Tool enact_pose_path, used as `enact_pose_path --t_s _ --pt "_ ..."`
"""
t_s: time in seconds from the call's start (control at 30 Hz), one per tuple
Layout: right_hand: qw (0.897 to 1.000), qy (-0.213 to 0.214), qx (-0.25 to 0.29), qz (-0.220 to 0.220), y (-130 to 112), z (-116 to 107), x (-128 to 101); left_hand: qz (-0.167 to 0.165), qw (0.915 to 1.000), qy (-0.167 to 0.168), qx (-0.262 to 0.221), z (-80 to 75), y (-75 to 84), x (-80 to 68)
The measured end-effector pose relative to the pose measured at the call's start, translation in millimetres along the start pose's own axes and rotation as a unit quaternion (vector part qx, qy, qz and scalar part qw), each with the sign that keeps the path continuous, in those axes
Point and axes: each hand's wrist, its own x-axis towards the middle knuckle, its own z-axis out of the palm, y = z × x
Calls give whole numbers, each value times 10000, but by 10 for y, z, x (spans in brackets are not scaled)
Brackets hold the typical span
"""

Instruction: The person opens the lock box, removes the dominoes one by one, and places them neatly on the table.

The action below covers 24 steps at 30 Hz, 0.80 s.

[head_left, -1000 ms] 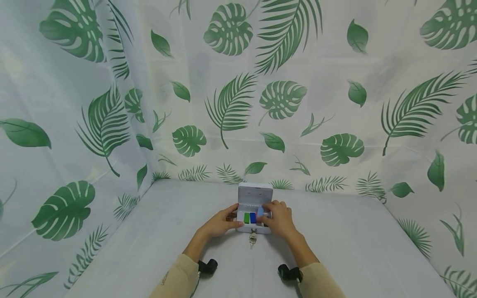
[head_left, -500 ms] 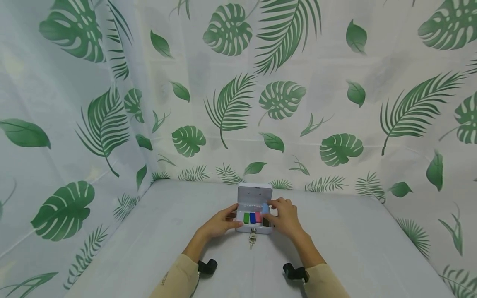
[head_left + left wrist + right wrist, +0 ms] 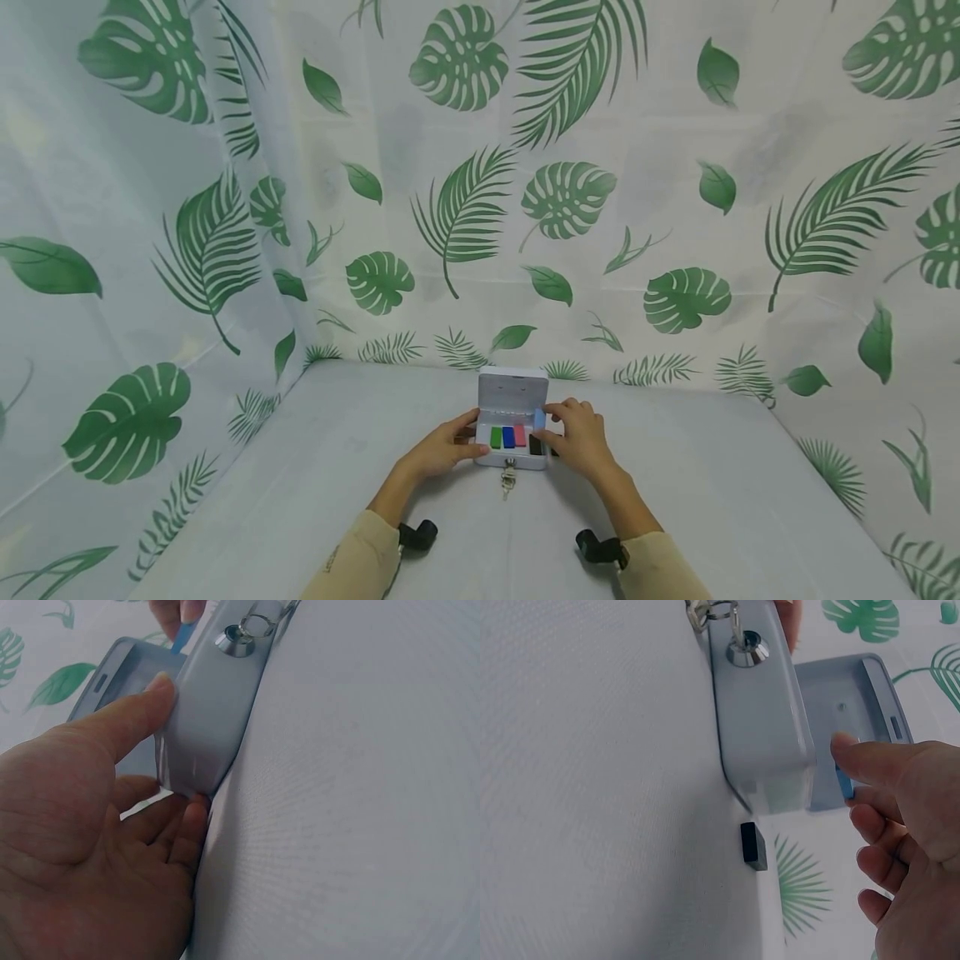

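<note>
A small grey-white metal cash box [image 3: 492, 460] stands with its lid [image 3: 513, 393] raised and keys [image 3: 508, 478] hanging from its front lock. My left hand [image 3: 444, 447] grips the box's left end, thumb over the front rim and fingers against the side, as the left wrist view [image 3: 90, 832] shows. Above the box's right end, my right hand [image 3: 579, 439] pinches a light blue block [image 3: 844, 782] between thumb and index finger. Inside lie a green block [image 3: 496, 437], a dark blue block [image 3: 508, 437], a pink block [image 3: 520, 436] and a black block [image 3: 536, 445].
Another small black block [image 3: 754, 846] lies on the table just off the box's right end. The white-covered table [image 3: 337, 433] reaches back to a leaf-patterned curtain [image 3: 465, 333] close behind the lid.
My right hand has shifted rightward with the light blue block, uncovering the pink block and the black block in the box. The left hand stays on the box.
</note>
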Motion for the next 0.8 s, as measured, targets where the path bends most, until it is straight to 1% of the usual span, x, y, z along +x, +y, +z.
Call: enact_pose_path --t_s 0.1,0.33,0.63,0.8 --pt "10000 -51 35 33 11 -8 -8 -41 10000 5 7 -3 9 2" --pt "9999 -49 6 105 47 -25 -11 113 9999 -27 113 -6 -4 17" --pt "9999 -5 16 108 79 -49 -18 85 9999 1 107 -8 -6 21" --pt "9997 -72 50 227 99 -62 -30 98 9999 -24 119 -3 -16 19"
